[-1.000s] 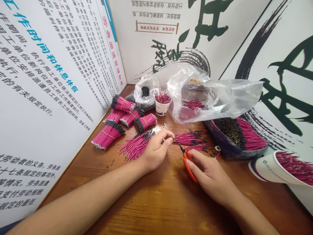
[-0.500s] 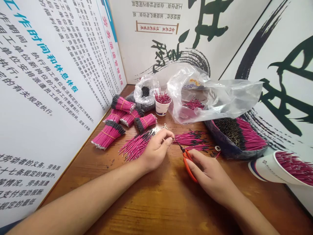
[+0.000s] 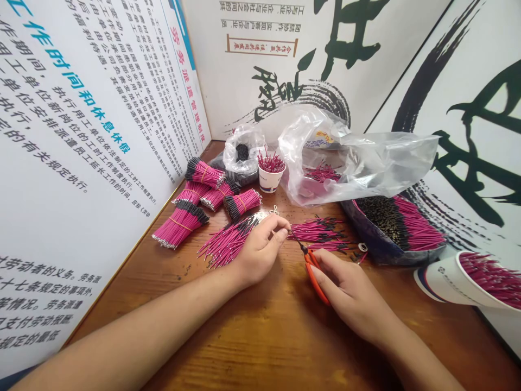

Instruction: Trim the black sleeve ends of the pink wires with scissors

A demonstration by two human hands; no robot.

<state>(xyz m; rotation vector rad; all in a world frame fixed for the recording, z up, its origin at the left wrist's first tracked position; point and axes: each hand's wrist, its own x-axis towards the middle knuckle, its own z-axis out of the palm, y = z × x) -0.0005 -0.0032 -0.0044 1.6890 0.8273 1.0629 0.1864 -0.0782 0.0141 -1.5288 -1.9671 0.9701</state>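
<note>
An orange-handled tool (image 3: pixel 316 279) was held above the worktop (image 3: pixel 260 336).
Its handles were clasped by the right hand (image 3: pixel 350 290); its tip was met by the left hand (image 3: pixel 262 250), pinched closed on something too small to tell, beside loose pink wires (image 3: pixel 223 241).

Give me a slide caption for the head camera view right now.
Orange pliers in the right hand meet the left hand among pink wires.

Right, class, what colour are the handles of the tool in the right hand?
Orange handles, clearest in the head view.
</note>
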